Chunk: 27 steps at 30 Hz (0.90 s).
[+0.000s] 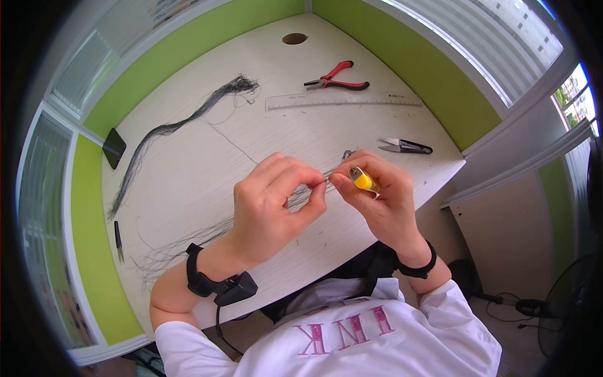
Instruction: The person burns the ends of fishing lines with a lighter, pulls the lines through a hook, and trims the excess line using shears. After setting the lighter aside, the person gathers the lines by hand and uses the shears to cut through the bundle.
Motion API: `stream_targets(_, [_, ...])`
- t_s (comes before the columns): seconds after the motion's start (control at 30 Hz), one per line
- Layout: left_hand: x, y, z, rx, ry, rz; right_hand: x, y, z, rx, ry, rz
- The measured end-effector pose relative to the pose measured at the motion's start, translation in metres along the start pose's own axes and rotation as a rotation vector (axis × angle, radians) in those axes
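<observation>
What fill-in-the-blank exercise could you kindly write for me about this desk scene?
1. The right hand holds a small lighter whose colour is ____.
2. The pliers on the table have handles coloured ____.
3. Between the pliers and the snips lies a clear ____.
4. The left hand pinches thin dark strands, and its wrist carries a device coloured ____.

Missing words: yellow; red; ruler; black.
</observation>
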<state>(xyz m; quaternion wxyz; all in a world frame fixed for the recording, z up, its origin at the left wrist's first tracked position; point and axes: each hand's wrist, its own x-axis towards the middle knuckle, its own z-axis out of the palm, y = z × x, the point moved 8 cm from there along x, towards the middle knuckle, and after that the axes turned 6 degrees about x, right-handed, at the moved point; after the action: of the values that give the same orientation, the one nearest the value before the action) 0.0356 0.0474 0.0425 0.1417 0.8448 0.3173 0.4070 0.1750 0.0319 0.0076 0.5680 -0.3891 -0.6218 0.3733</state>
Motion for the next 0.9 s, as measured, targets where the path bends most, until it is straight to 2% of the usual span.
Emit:
stream_targets(0.23, [-0.002, 0.018, -0.002, 0.317, 0.114, 0.263, -0.003, 0.005, 0.002, 0.029, 0.041, 0.104])
stream_targets(0.37, [-0.003, 0.021, -0.001, 0.347, 0.125, 0.300, -0.005, 0.013, 0.004, 0.093, 0.061, 0.153])
stream_targets(0.43, [-0.002, 0.011, 0.001, 0.230, 0.045, 0.172, -0.005, 0.014, 0.002, 0.101, 0.074, 0.140])
stream_targets(0.47, [-0.002, 0.011, 0.000, 0.230, 0.045, 0.172, -0.005, 0.017, -0.002, 0.110, 0.086, 0.185])
stream_targets(0.53, [0.001, -0.009, 0.004, -0.018, -0.060, -0.090, -0.004, 0.020, -0.005, 0.117, 0.099, 0.227])
stream_targets(0.57, [0.001, -0.009, 0.006, -0.020, -0.061, -0.088, -0.004, 0.021, -0.007, 0.139, 0.113, 0.220])
stream_targets(0.63, [-0.004, -0.029, 0.015, -0.351, -0.050, -0.352, -0.005, 0.021, -0.009, 0.162, 0.127, 0.216])
stream_targets(0.83, [-0.006, -0.028, 0.017, -0.300, -0.224, -0.410, -0.005, 0.025, -0.009, 0.160, 0.107, 0.227])
stream_targets(0.9, [-0.006, -0.028, 0.016, -0.285, -0.210, -0.403, -0.003, 0.022, -0.007, 0.139, 0.082, 0.215])
